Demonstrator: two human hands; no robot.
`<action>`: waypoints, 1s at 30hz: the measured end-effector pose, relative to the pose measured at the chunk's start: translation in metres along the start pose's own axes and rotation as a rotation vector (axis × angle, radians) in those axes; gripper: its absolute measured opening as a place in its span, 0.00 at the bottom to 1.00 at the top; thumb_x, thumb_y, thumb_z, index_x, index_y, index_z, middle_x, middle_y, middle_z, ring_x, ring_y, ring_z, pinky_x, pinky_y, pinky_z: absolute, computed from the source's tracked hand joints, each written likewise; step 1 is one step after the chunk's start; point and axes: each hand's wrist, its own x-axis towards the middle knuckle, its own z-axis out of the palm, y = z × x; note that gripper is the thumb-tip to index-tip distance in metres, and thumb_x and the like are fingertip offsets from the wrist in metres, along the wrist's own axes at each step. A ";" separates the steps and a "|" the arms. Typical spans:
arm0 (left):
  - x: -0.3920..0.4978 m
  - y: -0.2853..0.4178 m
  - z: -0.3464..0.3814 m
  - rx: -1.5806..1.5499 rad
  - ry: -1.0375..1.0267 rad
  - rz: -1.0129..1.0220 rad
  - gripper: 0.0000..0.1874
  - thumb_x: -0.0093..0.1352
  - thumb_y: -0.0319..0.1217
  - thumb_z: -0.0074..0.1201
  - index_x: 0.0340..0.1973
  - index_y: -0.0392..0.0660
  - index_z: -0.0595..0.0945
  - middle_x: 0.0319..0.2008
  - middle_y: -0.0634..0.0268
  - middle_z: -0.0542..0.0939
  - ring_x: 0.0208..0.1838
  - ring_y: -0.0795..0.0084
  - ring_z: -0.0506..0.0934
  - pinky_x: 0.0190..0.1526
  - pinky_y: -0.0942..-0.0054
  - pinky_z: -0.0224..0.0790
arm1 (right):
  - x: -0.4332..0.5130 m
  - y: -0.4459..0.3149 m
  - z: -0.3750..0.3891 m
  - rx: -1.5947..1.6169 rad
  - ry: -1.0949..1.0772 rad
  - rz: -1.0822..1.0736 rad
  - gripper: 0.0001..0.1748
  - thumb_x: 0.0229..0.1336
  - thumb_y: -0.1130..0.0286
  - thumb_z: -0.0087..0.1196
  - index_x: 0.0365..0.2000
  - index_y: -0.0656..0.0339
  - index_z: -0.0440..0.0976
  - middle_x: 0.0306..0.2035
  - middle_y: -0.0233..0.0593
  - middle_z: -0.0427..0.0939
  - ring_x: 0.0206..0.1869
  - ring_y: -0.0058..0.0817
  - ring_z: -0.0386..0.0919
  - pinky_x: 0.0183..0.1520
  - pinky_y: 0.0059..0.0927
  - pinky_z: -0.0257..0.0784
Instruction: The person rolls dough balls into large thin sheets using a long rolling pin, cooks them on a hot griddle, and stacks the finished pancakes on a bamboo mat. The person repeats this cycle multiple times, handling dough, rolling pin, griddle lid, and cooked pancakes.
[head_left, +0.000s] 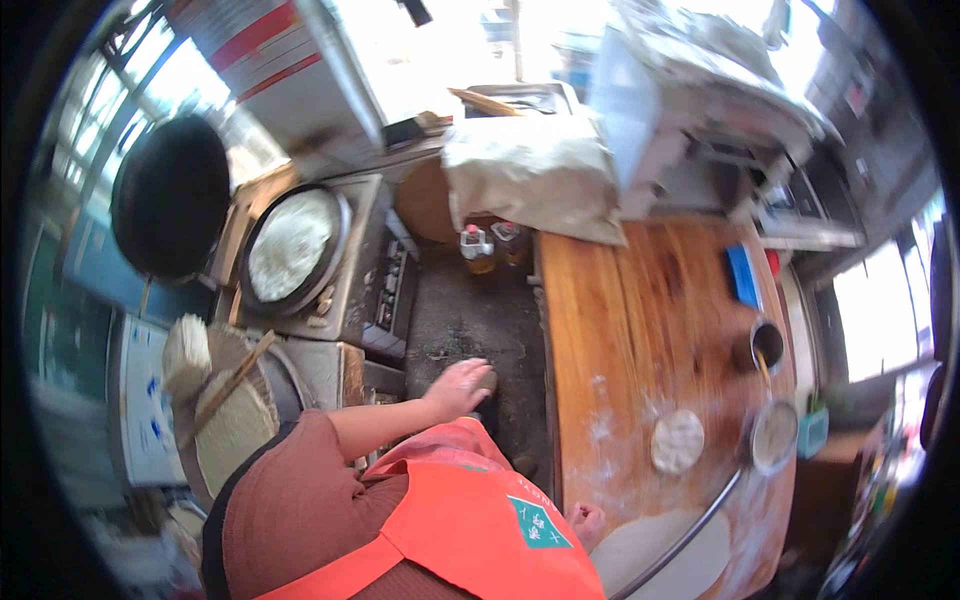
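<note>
My left hand (459, 390) hangs over the dark floor between the stove and the wooden table, its fingers extended and nothing seen in them. Beside the table's near edge is my right hand (586, 523), fingers curled, partly hidden by the red apron (480, 525). Close to it, a large thin sheet of dough (705, 551) lies on the floured wooden table (600, 300), with a long thin rod (686, 534) across it. A round, thick piece of dough (677, 442) sits farther up the table. A round flatbread (291, 244) lies in the large pan (341, 255) on the stove.
At the table's far side stand a metal pot (766, 345), a bowl of pale contents (774, 435) and a blue box (742, 276). Bottles (477, 251) stand on the floor. Left of me, a wooden stick (236, 381) rests over flatbread (238, 427); a dark round lid (172, 199) stands raised.
</note>
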 end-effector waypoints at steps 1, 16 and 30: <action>-0.023 -0.027 -0.016 0.040 0.027 -0.119 0.27 0.71 0.38 0.59 0.62 0.34 0.77 0.64 0.43 0.76 0.70 0.46 0.72 0.73 0.54 0.62 | 0.017 -0.009 0.011 0.040 -0.035 -0.079 0.10 0.62 0.67 0.61 0.34 0.62 0.74 0.36 0.47 0.75 0.43 0.48 0.74 0.49 0.49 0.69; -0.189 -0.235 -0.183 -1.894 1.743 -0.541 0.25 0.75 0.47 0.60 0.59 0.45 0.76 0.60 0.60 0.79 0.65 0.60 0.77 0.67 0.52 0.70 | 0.166 -0.447 0.282 0.418 -0.849 -0.919 0.04 0.63 0.76 0.61 0.35 0.64 0.76 0.39 0.43 0.75 0.39 0.36 0.77 0.43 0.34 0.75; -0.067 -0.282 -0.208 -0.868 0.646 -0.698 0.26 0.72 0.38 0.65 0.62 0.41 0.77 0.61 0.49 0.81 0.64 0.58 0.79 0.63 0.61 0.72 | 0.109 -0.665 0.420 0.299 -1.931 -0.729 0.12 0.68 0.67 0.62 0.47 0.60 0.76 0.39 0.47 0.83 0.44 0.29 0.81 0.48 0.32 0.77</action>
